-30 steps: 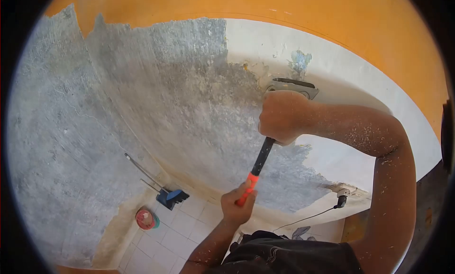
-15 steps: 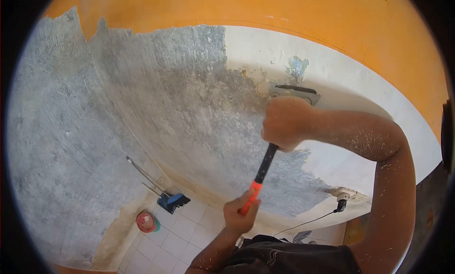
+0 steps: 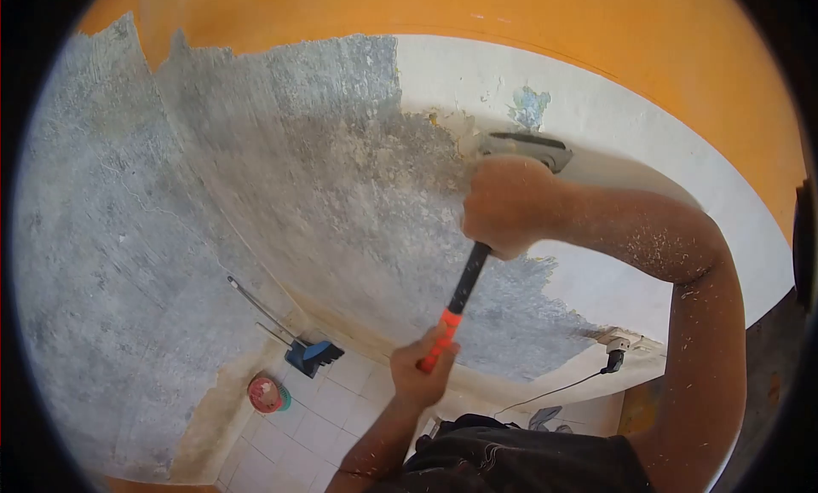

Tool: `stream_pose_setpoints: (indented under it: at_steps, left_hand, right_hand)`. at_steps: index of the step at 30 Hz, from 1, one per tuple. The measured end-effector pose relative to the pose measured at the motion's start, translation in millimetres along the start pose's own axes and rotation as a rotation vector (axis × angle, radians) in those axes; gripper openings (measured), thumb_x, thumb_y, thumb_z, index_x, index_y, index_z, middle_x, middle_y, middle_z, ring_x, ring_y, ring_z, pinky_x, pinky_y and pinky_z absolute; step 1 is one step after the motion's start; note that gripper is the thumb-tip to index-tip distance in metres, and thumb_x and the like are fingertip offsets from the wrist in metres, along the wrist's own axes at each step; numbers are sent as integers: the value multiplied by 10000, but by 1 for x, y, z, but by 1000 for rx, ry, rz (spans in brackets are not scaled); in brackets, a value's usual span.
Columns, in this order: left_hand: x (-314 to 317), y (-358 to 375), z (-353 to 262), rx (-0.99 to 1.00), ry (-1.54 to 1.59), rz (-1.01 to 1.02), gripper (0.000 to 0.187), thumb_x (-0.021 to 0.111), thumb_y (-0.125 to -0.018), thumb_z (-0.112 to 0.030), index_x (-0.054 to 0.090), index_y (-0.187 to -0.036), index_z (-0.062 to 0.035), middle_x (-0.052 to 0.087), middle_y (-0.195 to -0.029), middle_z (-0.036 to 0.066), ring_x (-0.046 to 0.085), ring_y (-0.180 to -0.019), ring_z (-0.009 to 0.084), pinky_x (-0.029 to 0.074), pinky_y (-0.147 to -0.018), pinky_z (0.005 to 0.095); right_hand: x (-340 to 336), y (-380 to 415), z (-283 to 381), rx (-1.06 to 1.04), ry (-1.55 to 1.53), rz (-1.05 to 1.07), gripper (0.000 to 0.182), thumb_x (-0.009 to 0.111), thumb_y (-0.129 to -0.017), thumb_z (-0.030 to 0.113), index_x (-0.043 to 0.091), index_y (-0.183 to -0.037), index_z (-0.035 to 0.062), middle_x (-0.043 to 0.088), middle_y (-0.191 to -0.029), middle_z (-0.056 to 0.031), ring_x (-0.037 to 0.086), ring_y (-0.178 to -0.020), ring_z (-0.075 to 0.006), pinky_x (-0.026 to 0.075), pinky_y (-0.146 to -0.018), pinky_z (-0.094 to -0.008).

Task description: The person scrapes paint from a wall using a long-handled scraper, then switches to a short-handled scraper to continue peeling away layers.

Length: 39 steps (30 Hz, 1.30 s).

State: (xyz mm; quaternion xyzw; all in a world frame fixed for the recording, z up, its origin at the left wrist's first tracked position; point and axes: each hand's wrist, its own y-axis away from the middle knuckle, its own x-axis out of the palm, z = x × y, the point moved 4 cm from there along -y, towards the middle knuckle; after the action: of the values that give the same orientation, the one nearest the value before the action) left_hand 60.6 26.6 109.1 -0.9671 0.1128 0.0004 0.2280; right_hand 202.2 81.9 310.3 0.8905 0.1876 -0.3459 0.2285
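Both of my hands grip one long-handled scraper. Its wide flat head (image 3: 545, 146) lies against the wall where white paint borders bare grey plaster. My right hand (image 3: 509, 205) is closed round the upper handle just below the head, hiding part of it. Lower down, my left hand (image 3: 423, 365) wraps the orange-red end of the black handle (image 3: 469, 278). Beyond the scraper head, a bluish bare patch (image 3: 529, 107) shows in the white paint (image 3: 613, 122). Pale flakes cling to my right forearm.
A blue broom and dustpan (image 3: 312, 357) stand in the corner on white floor tiles (image 3: 322, 408). Beside them sits a red basket (image 3: 264, 394). At lower right a black plug (image 3: 613, 359) with a cord is in a wall socket. Orange paint covers the upper wall.
The scraper and both hands have moved slightly up and left in the view. The wall has also shifted a little upward in the picture. Both grips are unchanged.
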Motion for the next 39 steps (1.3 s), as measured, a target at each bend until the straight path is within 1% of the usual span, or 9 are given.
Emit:
stream_pose_setpoints:
  at_steps: [3, 8, 12, 16, 21, 25, 31, 34, 39]
  left_hand:
    - [5, -2, -1, 117, -11, -60, 309, 697, -767, -44, 630, -1052, 55, 645, -702, 91, 536, -617, 58, 461, -563, 221]
    - [-5, -10, 9, -28, -30, -1, 325, 701, -761, -37, 625, -1064, 54, 641, -696, 95, 536, -620, 55, 459, -576, 217]
    - [1, 3, -3, 203, 5, -3, 348, 686, -772, -38, 595, -1075, 107, 624, -728, 39, 507, -618, 53, 440, -568, 200]
    - [-17, -21, 11, -70, -12, 16, 355, 698, -756, -54, 608, -1068, 92, 683, -852, 152, 623, -763, 131, 490, -711, 260]
    - [0, 7, -11, 239, 1, -12, 323, 689, -764, -30, 603, -1041, 110, 657, -760, 99, 548, -652, 81, 465, -596, 227]
    - [-6, -14, 19, -8, 64, -24, 335, 672, -776, -21, 587, -1069, 117, 647, -786, 78, 526, -670, 69, 455, -602, 213]
    - [0, 11, -8, 154, -12, 11, 324, 679, -774, -22, 595, -1063, 100, 610, -733, 39, 484, -630, 49, 423, -570, 190]
    - [-13, -13, 4, 4, -123, -2, 331, 669, -778, -12, 594, -1083, 90, 620, -761, 50, 487, -645, 49, 428, -582, 194]
    - [-14, 3, -8, 86, -66, 12, 344, 681, -769, -13, 591, -1082, 97, 583, -693, 13, 469, -608, 40, 414, -539, 196]
  right_hand:
    - [-1, 1, 2, -73, -1, 95, 77, 626, -639, 156, 686, -665, 115, 641, -625, -61, 651, -645, -259, 501, -569, -359]
    - [-1, -6, -1, 26, -24, 33, 97, 636, -623, 238, 657, -604, 146, 611, -581, -37, 625, -636, -243, 483, -609, -359]
    - [-3, -1, -1, -49, -15, 32, 87, 642, -632, 227, 659, -617, 144, 599, -571, -32, 618, -628, -249, 484, -595, -359]
    - [-2, -10, -5, 30, -34, 49, 82, 646, -644, 241, 650, -624, 161, 587, -564, -19, 606, -611, -241, 476, -571, -358]
    - [6, -3, 5, -89, -11, 22, 90, 646, -643, 232, 649, -623, 144, 596, -571, -24, 611, -596, -254, 480, -568, -363]
    - [3, -18, -4, -29, -30, 11, 85, 634, -656, 230, 645, -611, 158, 593, -569, -20, 616, -603, -249, 480, -572, -354]
    - [10, -4, 4, -90, -30, 23, 101, 633, -662, 228, 649, -618, 138, 604, -581, -21, 616, -600, -251, 477, -559, -358]
    - [-3, -16, -6, -24, -36, 19, 91, 631, -665, 232, 645, -611, 161, 596, -574, -15, 617, -621, -236, 476, -583, -348]
    - [-3, -3, 2, 34, -110, 12, 79, 638, -643, 216, 655, -629, 141, 598, -578, -27, 627, -630, -243, 481, -581, -357]
